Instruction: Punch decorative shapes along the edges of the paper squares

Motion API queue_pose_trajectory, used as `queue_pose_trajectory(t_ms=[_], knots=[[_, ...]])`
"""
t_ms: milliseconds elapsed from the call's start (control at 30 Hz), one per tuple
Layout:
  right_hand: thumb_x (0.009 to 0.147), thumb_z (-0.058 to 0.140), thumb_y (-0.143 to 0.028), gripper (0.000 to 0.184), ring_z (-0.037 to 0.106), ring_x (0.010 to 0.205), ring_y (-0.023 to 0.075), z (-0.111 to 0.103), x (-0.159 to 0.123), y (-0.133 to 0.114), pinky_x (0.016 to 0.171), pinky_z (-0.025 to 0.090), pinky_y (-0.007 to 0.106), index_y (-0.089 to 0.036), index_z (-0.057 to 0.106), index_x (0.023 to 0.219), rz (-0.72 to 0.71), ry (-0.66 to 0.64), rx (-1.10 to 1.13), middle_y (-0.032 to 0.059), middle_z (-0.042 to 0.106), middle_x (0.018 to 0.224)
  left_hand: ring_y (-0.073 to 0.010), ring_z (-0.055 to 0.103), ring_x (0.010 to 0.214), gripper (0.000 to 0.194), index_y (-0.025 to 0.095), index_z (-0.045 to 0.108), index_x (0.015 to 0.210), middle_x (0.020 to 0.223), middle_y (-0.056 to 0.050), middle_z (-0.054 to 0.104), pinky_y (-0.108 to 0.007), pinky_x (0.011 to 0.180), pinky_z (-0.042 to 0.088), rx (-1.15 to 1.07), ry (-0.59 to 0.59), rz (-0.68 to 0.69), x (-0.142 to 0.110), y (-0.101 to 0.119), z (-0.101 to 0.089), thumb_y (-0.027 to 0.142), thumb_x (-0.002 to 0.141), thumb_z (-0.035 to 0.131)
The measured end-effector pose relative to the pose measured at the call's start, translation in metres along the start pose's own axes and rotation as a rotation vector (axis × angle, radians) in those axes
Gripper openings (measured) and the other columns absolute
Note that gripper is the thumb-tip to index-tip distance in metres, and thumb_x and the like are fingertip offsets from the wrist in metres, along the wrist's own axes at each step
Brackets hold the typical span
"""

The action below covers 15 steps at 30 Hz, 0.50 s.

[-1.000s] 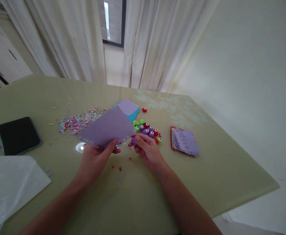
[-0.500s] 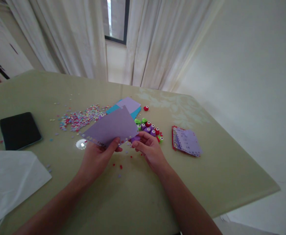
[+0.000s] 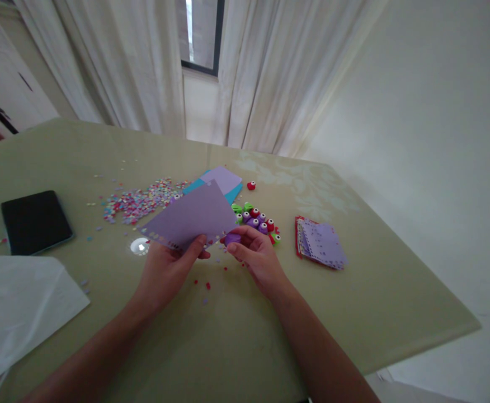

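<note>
My left hand [image 3: 169, 271] is closed on a light purple paper card [image 3: 192, 215], thumb on top and fingers beneath. Small punched shapes run along the card's near edges. A small purple craft punch [image 3: 232, 239] is pinched in my right hand [image 3: 258, 254], up against the card's right corner. Whether the card's edge lies inside the punch's slot, I cannot tell. Just behind that hand sits a cluster of red, purple and green punches [image 3: 253, 221] with round white-and-dark tops. A few red paper bits [image 3: 208, 286] lie below the hands.
Multicoloured paper confetti [image 3: 144, 198] is heaped behind the card. Purple and blue sheets [image 3: 224, 179] lie farther back, near a lone red punch [image 3: 251, 185]. Punched cards [image 3: 323, 243] are stacked at right. A black tablet-like device [image 3: 37, 223] and a white plastic bag [image 3: 22, 313] lie at left.
Both hands stay in nearly the same place on the card and the punch. The view has shifted very slightly, and a little more of the purple punch shows.
</note>
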State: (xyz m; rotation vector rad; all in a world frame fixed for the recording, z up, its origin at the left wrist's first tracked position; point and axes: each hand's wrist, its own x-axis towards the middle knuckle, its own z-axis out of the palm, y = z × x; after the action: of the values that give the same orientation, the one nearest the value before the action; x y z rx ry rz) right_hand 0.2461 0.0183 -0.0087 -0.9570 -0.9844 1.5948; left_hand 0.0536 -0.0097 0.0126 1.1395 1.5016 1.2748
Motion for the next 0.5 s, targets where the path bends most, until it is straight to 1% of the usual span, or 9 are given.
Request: queue_pose_trajectory(t_ms=[133, 267, 400, 500], knots=[[0.066, 0.104, -0.034, 0.038, 0.074, 0.082, 0.0165, -0.0007, 0.0003, 0.0011, 0.081, 0.059, 0.03, -0.024, 0.081, 0.095, -0.005, -0.008, -0.009, 0.0016, 0.083, 0.094, -0.0275, 0.08, 0.065, 0.03, 0.023, 0.074, 0.085, 0.072, -0.003, 0.08, -0.033, 0.062, 0.064, -0.008, -0.007, 0.006, -0.0002, 0.0006, -0.0007, 0.051, 0.078, 0.082], [0.064, 0.105, -0.037, 0.04, 0.072, 0.08, 0.0159, -0.0007, 0.0014, 0.0015, 0.078, 0.057, 0.029, -0.024, 0.081, 0.093, -0.001, -0.026, -0.004, 0.0014, 0.083, 0.094, -0.0265, 0.08, 0.065, 0.03, 0.023, 0.074, 0.086, 0.073, -0.003, 0.081, -0.032, 0.061, 0.064, -0.03, -0.013, 0.006, 0.0, -0.0021, -0.0007, 0.05, 0.078, 0.082], [0.067, 0.105, -0.04, 0.038, 0.063, 0.069, 0.0114, -0.0005, 0.0011, 0.0006, 0.066, 0.05, 0.024, -0.023, 0.081, 0.092, -0.023, -0.044, -0.001, -0.0013, 0.079, 0.086, -0.0265, 0.081, 0.065, 0.029, 0.023, 0.074, 0.086, 0.072, -0.002, 0.081, -0.031, 0.06, 0.064, -0.031, -0.037, 0.001, -0.0006, -0.0038, 0.0003, 0.049, 0.078, 0.082], [0.067, 0.104, -0.046, 0.041, 0.057, 0.062, 0.009, -0.0004, 0.0004, -0.0009, 0.057, 0.043, 0.022, -0.022, 0.08, 0.09, -0.005, -0.002, 0.015, -0.0024, 0.076, 0.08, -0.0262, 0.08, 0.064, 0.029, 0.023, 0.073, 0.086, 0.073, -0.002, 0.082, -0.031, 0.059, 0.064, -0.038, -0.051, 0.003, -0.0003, -0.0048, 0.0009, 0.049, 0.078, 0.083]])
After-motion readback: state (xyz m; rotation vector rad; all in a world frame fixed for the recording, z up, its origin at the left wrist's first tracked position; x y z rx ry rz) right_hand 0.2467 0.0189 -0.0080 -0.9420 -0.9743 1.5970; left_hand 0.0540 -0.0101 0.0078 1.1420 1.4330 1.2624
